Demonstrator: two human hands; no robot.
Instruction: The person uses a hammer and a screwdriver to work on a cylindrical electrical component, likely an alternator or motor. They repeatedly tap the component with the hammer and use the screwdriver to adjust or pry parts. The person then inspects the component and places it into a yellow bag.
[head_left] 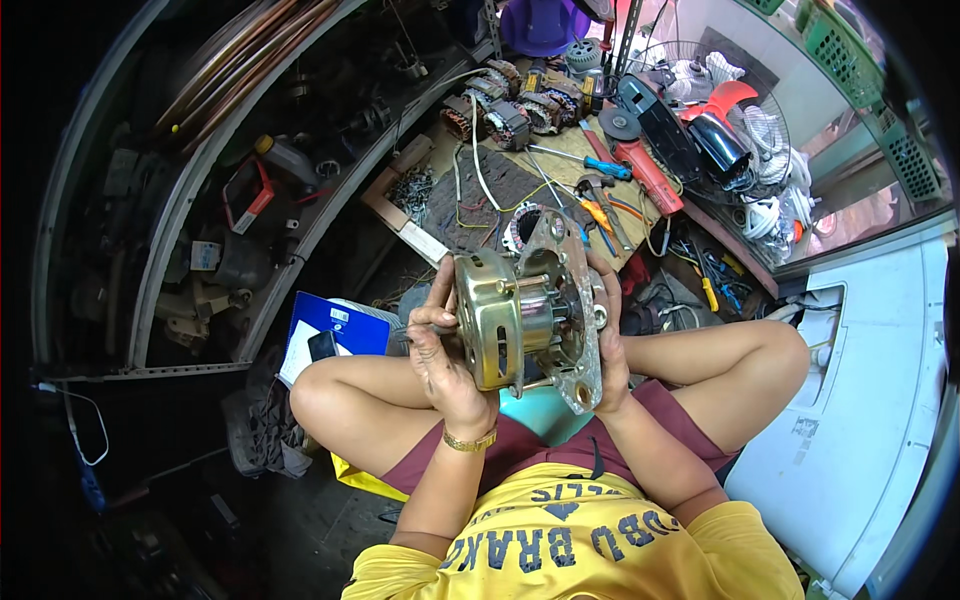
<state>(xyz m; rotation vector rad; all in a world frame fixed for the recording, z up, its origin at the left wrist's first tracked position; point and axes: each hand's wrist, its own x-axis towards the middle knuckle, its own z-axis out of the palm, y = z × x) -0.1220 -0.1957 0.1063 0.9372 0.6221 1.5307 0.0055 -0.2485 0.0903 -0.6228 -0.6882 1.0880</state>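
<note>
An electric motor, drawn apart into two halves, is held up above my lap between both hands. My left hand (447, 365) grips the brass-coloured round housing (484, 320) at its outer side, and the slots in the rim face me. My right hand (611, 345) holds the grey cast end plate (583, 352) from its far side, with some fingers hidden behind it. Between the halves shows a shiny cylindrical rotor (538, 305), with long bolts beside it. Just behind the motor, a ring with windings (520, 228) is partly covered by the plate.
On the low wooden bench ahead lie several wound stators (507, 122), a blue-handled screwdriver (605, 168), a red angle grinder (648, 172) and a box of screws (408, 192). A fan (718, 135) stands at far right. Metal shelving (170, 240) is left; a large white panel (850, 440) is right.
</note>
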